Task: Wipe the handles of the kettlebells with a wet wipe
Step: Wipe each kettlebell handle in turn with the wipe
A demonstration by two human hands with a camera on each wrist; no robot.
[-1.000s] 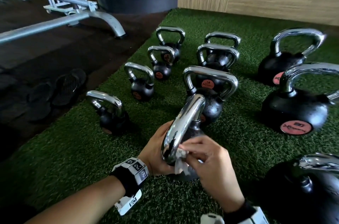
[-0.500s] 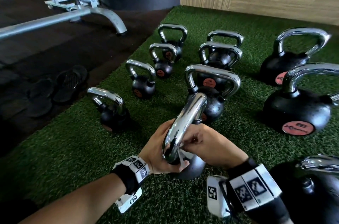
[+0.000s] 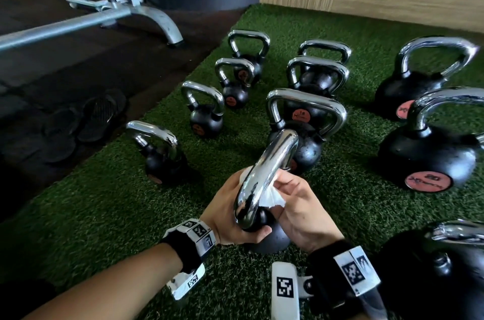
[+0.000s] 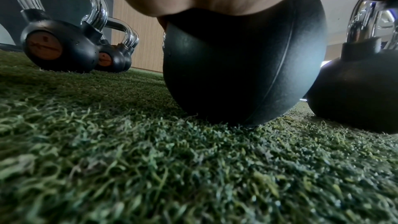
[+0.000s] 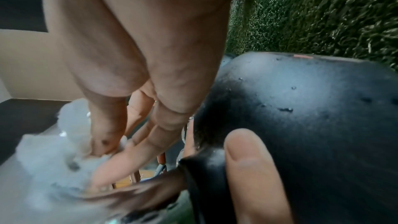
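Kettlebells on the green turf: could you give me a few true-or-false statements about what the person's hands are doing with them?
1. The right hand holds a white wet wipe against the chrome handle. True.
2. The left hand rests flat on the turf. False: it steadies the nearest kettlebell, thumb on its black body.
3. That kettlebell stands among other kettlebells on the turf. True.
4. The wipe is bright blue. False: it is white.
5. A pair of dark sandals lies on the dark floor beside the turf. True.
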